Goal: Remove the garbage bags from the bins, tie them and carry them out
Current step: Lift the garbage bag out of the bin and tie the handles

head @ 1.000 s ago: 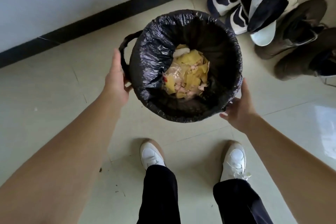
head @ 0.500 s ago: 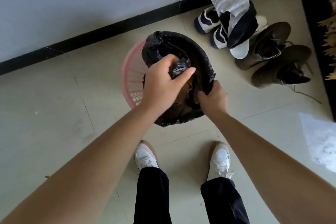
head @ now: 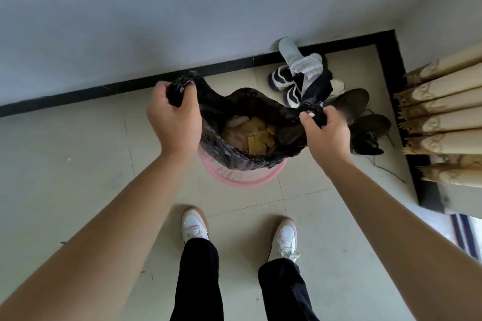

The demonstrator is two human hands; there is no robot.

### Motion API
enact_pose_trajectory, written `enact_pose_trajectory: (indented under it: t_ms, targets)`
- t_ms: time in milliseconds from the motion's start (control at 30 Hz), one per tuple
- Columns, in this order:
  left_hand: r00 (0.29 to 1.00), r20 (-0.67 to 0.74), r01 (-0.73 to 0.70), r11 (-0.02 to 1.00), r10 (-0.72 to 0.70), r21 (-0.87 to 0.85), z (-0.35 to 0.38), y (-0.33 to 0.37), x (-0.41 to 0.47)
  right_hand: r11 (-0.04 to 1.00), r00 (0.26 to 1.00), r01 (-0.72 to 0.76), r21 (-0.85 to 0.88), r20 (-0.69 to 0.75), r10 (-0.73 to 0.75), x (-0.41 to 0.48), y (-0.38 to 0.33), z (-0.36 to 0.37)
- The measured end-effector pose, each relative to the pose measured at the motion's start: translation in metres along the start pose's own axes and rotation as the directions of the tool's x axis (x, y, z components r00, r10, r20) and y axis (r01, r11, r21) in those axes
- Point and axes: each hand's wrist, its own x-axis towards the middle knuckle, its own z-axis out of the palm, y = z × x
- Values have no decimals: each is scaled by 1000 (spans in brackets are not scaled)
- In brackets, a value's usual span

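A black garbage bag (head: 234, 156) hangs stretched between my two hands above a pink mesh bin (head: 242, 180) on the floor. Its mouth gapes open and shows yellow scraps (head: 257, 138) inside. My left hand (head: 174, 117) is shut on the bag's left edge, raised near the wall's black skirting. My right hand (head: 324, 129) is shut on the bag's right edge, bunched into a twist. The bag's lower part hides most of the bin; only the bin's near rim shows.
Several shoes and draped socks (head: 307, 78) lie against the wall to the right of the bin, with brown boots (head: 365, 117) beside them. A gold curtain (head: 443, 117) hangs at the far right. My white shoes (head: 194, 224) stand on the tiled floor below.
Both hands have moved apart and lifted, pulling the bag's edges up out of the pink bin. The bag's mouth is now spread wide instead of bunched together.
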Motion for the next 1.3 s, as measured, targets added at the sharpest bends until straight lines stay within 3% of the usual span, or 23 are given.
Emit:
enact_pose_trajectory:
  t_ms: [100, 233, 400, 567, 667, 933, 1167, 1300]
  targets:
    - [1000, -14, 12, 1000, -12, 1, -31, 46, -7, 992, 991, 124, 27, 54, -126, -18, -59, -38]
    - [999, -15, 41, 988, -39, 149, -82, 115, -30, 967, 965, 243, 76, 79, -248, -53, -136, -84]
    - [957, -74, 277, 960, -280, -45, -150, 183, -57, 920, 920, 367, 134, 92, -381, -97, -203, -112]
    - [945, -103, 304, 949, -311, -81, -222, 204, -63, 904, 898, 401, 151, 131, -420, -143, -241, -102]
    - [958, -123, 260, 966, -260, -20, -261, 196, -58, 907, 889, 416, 70, 178, -421, -169, -253, -83]
    - [987, 61, 132, 966, -149, 222, -361, 104, -13, 878, 908, 403, -257, 227, -351, -233, -244, 8]
    - [974, 168, 106, 960, -153, 261, -406, 22, 12, 906, 936, 326, -270, 224, -270, -263, -216, 101]
    - [985, 121, 83, 953, -123, 291, -398, -20, 16, 898, 925, 327, -294, 295, -241, -256, -189, 142]
